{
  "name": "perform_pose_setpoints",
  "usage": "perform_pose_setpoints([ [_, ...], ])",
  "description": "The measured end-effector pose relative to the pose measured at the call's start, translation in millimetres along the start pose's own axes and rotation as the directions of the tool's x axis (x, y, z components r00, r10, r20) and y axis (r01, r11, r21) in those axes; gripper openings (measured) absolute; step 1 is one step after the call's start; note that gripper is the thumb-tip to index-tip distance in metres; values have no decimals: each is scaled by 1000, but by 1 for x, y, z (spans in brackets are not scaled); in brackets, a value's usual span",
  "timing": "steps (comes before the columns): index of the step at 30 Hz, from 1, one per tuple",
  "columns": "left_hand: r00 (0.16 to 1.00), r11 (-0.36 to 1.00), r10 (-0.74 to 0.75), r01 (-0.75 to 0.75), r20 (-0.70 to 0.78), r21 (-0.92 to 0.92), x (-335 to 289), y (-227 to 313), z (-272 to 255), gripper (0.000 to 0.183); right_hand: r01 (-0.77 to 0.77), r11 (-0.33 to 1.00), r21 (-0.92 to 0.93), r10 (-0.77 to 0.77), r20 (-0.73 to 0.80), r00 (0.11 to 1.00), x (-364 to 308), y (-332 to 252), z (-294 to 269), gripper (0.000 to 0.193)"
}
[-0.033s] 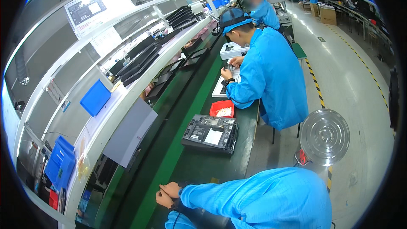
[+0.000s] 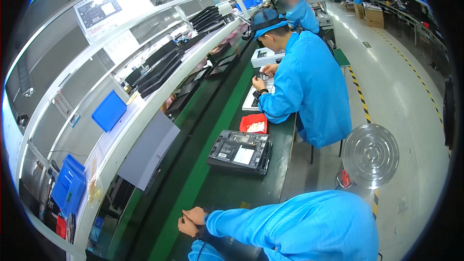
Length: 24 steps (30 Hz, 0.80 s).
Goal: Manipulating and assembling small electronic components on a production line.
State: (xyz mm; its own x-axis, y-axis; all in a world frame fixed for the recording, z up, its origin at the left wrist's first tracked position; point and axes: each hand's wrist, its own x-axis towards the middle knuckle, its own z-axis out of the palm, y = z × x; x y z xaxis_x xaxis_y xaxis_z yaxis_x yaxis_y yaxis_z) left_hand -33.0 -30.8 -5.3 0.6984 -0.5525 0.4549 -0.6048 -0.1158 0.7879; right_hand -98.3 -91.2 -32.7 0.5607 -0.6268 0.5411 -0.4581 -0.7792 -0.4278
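Observation:
My right hand (image 2: 195, 215) and my left hand (image 2: 186, 226) are close together over the green bench (image 2: 212, 188), near the lower edge of the view. Their fingers are curled and closed; whatever they may hold is too small to make out. A dark band (image 2: 196, 237) circles my left wrist. Farther along the bench, apart from my hands, lies a stack of opened laptop bases (image 2: 239, 152), dark, with batteries and boards showing. Just behind it is a red bin (image 2: 253, 123) of small pale pieces.
A co-worker in blue (image 2: 314, 87) sits farther along, handling a small dark part over a white tray (image 2: 251, 100). To the left runs a shelf with blue bins (image 2: 68, 186) and a hanging grey panel (image 2: 149, 152). A round clear-topped stool (image 2: 371, 156) stands at right.

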Motion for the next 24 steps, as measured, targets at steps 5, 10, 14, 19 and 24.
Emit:
perform_pose_setpoints([
  [5,1000,999,20,-21,-14,-40,-11,30,-9,28,6,1000,2,-6,-16,1000,0,3,1,53],
  [10,997,982,-60,68,49,-175,-4,13,-9,27,-7,1000,11,7,31,1000,-2,-5,-10,54],
  [14,998,983,-55,56,10,-177,-6,-2,-4,27,-20,1000,3,19,60,998,-7,-6,-16,54],
  [19,990,955,-78,108,116,-278,-6,-14,23,25,-32,998,-52,30,-38,999,-12,17,-12,53],
  [24,993,969,-119,122,27,-214,1,-8,-22,30,148,981,-125,-128,153,980,7,-21,-54,17],
])
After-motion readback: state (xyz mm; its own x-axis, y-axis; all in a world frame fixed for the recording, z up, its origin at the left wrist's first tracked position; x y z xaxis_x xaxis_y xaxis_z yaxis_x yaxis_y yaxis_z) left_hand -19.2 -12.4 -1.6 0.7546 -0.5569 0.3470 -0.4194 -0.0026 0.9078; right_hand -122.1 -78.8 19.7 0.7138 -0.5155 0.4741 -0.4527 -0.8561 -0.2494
